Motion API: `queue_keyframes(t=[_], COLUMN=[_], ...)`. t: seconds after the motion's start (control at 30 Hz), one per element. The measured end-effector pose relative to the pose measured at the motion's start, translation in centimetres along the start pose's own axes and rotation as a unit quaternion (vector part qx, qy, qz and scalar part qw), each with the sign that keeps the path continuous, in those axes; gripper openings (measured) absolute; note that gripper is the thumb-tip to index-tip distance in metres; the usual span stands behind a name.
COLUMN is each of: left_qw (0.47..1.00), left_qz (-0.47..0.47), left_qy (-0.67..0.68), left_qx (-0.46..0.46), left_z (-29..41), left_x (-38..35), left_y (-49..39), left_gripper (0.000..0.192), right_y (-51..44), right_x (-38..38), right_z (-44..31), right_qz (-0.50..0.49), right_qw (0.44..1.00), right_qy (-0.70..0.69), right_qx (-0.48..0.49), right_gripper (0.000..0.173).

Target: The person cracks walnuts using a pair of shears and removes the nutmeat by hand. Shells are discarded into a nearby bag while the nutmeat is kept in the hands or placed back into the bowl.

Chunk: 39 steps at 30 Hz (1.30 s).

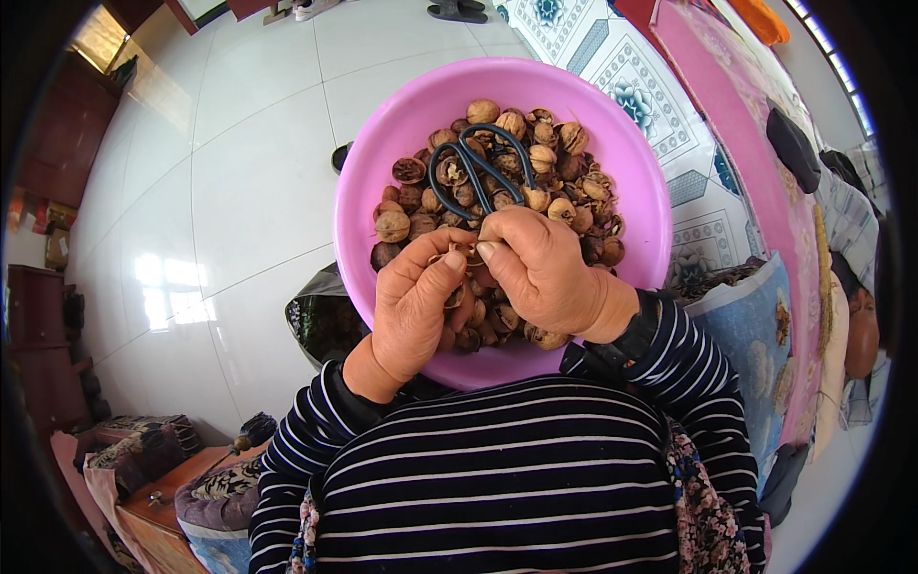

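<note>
A pink plastic basin (pixel 358 179) sits before me, with many walnuts (pixel 392 226) in it, some whole and some cracked, among shell pieces. Scissors with dark looped handles (pixel 531 161) lie on the walnuts, just beyond my hands; their blades are mostly hidden. Over the near half of the basin, my left hand (pixel 416 294) pinches a small piece of walnut (pixel 466 250) between thumb and fingers. My right hand (pixel 549 269) meets it from the right, its thumb and forefinger closed on the edge of the same piece. The fingers partly cover the piece.
An open dark bag (pixel 323 316) stands against the basin's left side. To the right are a blue patterned cloth (pixel 753 316) with brown scraps on it and a pink-covered bed edge (pixel 731 129). A wooden surface (pixel 161 495) is at the lower left. Dark slippers (pixel 457 11) lie on the tiled floor.
</note>
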<state>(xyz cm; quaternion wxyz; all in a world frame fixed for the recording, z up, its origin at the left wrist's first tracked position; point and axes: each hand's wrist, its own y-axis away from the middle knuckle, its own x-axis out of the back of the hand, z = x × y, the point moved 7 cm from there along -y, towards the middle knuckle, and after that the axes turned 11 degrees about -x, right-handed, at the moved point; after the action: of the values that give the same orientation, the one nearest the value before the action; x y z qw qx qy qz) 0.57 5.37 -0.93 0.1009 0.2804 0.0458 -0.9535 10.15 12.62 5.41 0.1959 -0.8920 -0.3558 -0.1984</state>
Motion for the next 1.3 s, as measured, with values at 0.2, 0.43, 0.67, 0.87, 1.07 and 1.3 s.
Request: queue_keyframes(t=[0.2,0.43,0.67,0.87,1.07,1.3], left_qw=[1.000,0.999,1.000,0.999,0.999,0.998], left_qz=[-0.012,-0.029,-0.026,-0.043,-0.045,-0.049], left_qy=[0.014,0.008,-0.008,-0.031,-0.014,-0.021], left_qx=[0.004,0.017,0.008,-0.004,0.000,0.015], left_z=[0.6,0.8,0.9,0.7,0.5,0.5], left_x=[-0.5,-0.6,-0.6,-0.5,-0.6,-0.7], left_y=[-0.2,-0.2,-0.1,-0.1,-0.2,-0.3], left_gripper=[0.027,0.029,0.031,0.033,0.034,0.034], right_y=[0.1,0.3,0.3,0.2,0.2,0.6], right_x=[0.5,0.3,0.0,-0.1,0.8,1.3], right_z=[0.9,2.2,2.7,2.3,1.4,1.2], right_qz=[-0.043,-0.041,-0.061,-0.128,-0.144,-0.104], right_qw=[0.982,0.917,0.845,0.791,0.792,0.828], right_qy=[-0.108,-0.316,-0.453,-0.546,-0.560,-0.494], right_qx=[-0.148,-0.242,-0.276,-0.244,-0.196,-0.244], right_gripper=[0.005,0.007,0.008,0.010,0.017,0.017])
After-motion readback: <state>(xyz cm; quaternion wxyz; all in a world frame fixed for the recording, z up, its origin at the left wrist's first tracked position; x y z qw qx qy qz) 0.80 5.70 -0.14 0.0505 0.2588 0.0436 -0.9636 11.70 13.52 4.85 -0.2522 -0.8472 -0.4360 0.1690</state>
